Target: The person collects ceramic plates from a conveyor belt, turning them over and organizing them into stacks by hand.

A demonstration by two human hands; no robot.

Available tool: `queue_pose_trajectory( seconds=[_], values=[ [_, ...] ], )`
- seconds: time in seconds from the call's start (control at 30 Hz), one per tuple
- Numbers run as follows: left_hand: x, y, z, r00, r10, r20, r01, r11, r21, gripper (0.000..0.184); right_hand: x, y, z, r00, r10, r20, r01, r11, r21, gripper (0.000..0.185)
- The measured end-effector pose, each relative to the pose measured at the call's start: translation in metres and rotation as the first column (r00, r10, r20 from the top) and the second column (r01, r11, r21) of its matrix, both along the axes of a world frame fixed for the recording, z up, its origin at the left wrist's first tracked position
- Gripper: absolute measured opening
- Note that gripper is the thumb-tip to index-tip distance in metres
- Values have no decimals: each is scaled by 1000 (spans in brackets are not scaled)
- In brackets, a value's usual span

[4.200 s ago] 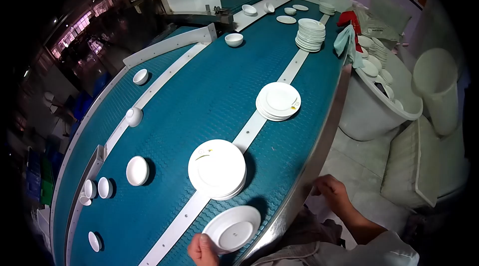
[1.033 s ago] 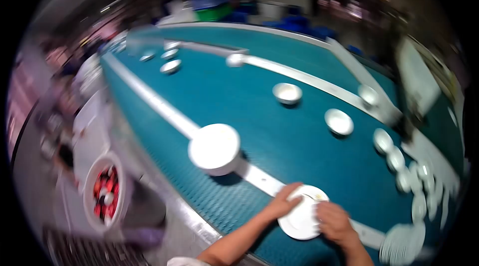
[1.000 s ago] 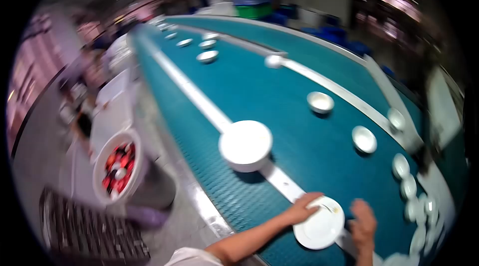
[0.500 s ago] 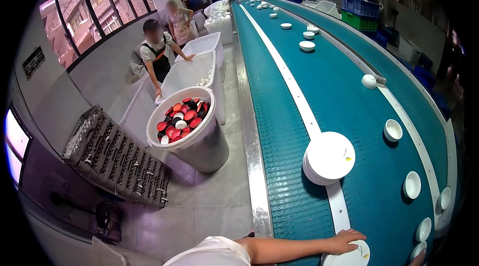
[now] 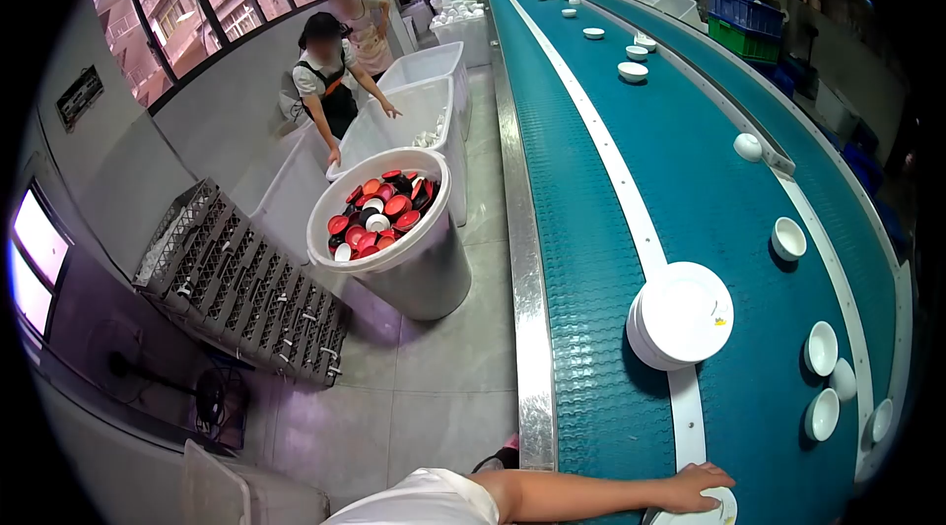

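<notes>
At the bottom edge, my left hand rests on top of a white plate, fingers spread over its rim; the frame cuts off part of the plate. Just beyond it, a stack of white plates stands on the white strip of the green conveyor. Right of these lie white bowls, among them one open bowl and another nearer one. My right hand is out of view.
Left of the metal edge stands a round bin of red, black and white dishes. Two people, one in an apron, stand by white tubs. Stacked grey racks lean nearby. Blue and green crates stand beyond the conveyor.
The view has swung left along the conveyor since the earlier frames. My right hand, earlier near the plate, has left the view. My left hand stays on the plate.
</notes>
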State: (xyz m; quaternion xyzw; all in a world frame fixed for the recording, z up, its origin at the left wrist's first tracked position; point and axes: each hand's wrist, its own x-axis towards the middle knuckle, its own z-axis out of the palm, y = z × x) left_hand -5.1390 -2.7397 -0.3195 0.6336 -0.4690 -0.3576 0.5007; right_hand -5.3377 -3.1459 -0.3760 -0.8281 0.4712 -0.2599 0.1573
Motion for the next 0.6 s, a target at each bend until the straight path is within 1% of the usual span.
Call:
queue_pose_trajectory(
  seconds=[0.07, 0.4, 0.6],
  values=[
    [0, 4, 5, 1000, -27, 1, 27, 999, 19, 51, -5, 9, 4, 1000, -9, -7, 9, 1000, 10, 44],
    [2, 5, 2, 999, -29, -14, 29, 999, 15, 51, -14, 31, 5, 999, -49, 12, 49, 998, 35, 40],
    [4, 7, 8, 999, -44, -17, 45, 998, 41, 52, -16, 38, 7, 998, -60, 22, 60, 998, 37, 38]
  ],
)
